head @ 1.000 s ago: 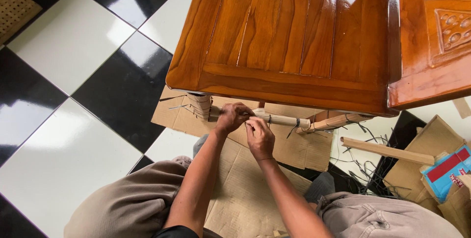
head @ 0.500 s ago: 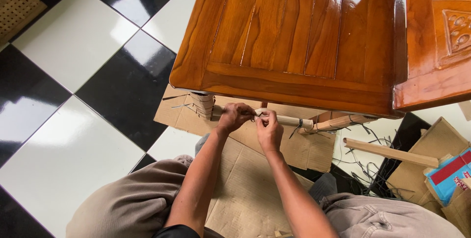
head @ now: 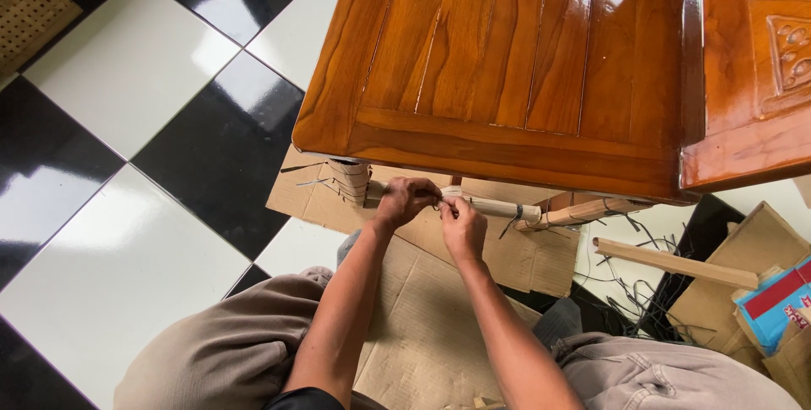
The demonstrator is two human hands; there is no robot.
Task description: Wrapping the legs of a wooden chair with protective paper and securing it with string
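- A black-and-white tiled floor [head: 127, 106] was seen at the left, its tiles laid diagonally.
- A woven mat [head: 29, 17] was seen in the far left corner.
- A wrapped table leg [head: 348, 180] was seen standing below the near left corner of a glossy wooden table [head: 507, 64], with thin dark strips bound around it.
- The left hand [head: 404, 200] was closed around a paper-wrapped rail [head: 494, 206], close to the right of the wrapped leg.
- The rail was seen running left to right just beneath the near edge of the table, from the leg toward the right.
- The right hand [head: 463, 226] was held directly beside the left hand, touching it, with the fingertips pinched on a thin dark tie [head: 441, 202] at the rail.
- The two hands were kept together on the rail; both were closed.
- A second dark tie [head: 512, 216] was seen around the rail further right.
- Flattened cardboard [head: 422, 317] was spread on the floor under the arms and between the person's knees.
- A loose wooden stick [head: 676, 263] was seen lying on the floor at the right, with scattered dark strips [head: 642, 292] around it.
- A carved wooden panel [head: 760, 55] was seen at the far right, next to the table.
- A blue and red box [head: 781, 300] was seen at the right edge, among cardboard pieces.
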